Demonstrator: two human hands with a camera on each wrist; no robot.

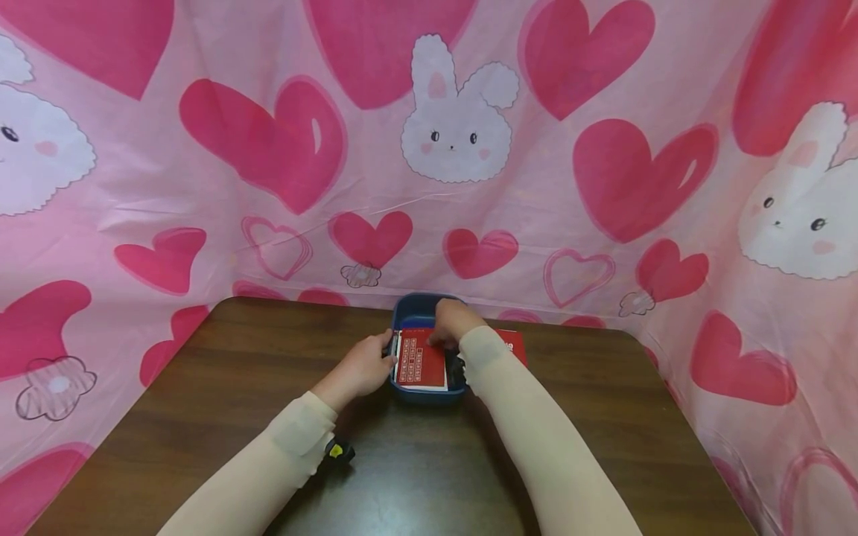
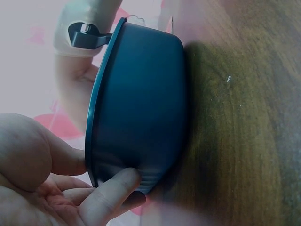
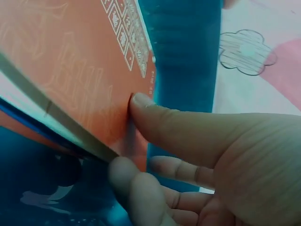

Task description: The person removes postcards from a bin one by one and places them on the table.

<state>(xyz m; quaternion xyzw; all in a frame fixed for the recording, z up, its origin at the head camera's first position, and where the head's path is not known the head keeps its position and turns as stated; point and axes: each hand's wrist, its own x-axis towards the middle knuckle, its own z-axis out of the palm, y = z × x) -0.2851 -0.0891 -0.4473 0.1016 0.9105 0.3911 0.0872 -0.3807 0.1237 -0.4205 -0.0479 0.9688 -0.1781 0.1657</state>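
While the left hand (image 1: 362, 366) braces the dark blue plastic tub (image 1: 429, 394) from its left side, fingers curled against the wall and rim, the right hand (image 1: 453, 321) works inside it. Wrist view: left fingers (image 2: 110, 195) lie along the tub's (image 2: 141, 108) ribbed outer wall near the base, thumb at the rim; a steadying hold, not a lift.

Tub sits on the brown wooden table (image 1: 201, 402), near the far edge, by the pink heart-and-bunny cloth (image 1: 456, 126) backdrop. Red card (image 1: 421, 359) with a grid of small white squares lies tilted across the tub's opening, a white sheet just under it. A second red piece (image 1: 515, 346) shows on the table behind the right forearm; cannot tell what it is.

Right wrist view: thumb (image 3: 178, 127) presses the card's (image 3: 70, 80) face near its edge, curled fingers underneath, so the hand pinches card and the pale layers beneath together. Tub wall (image 3: 188, 56) just beside the thumb.

Judgement on doing it well:
- Keep the left hand pressing the tub down; it looks light and would likely slide.
- Hold the stack by its edge so layers stay together.
- Card seems about as long as the tub; keep it angled so corners do not catch the rim.
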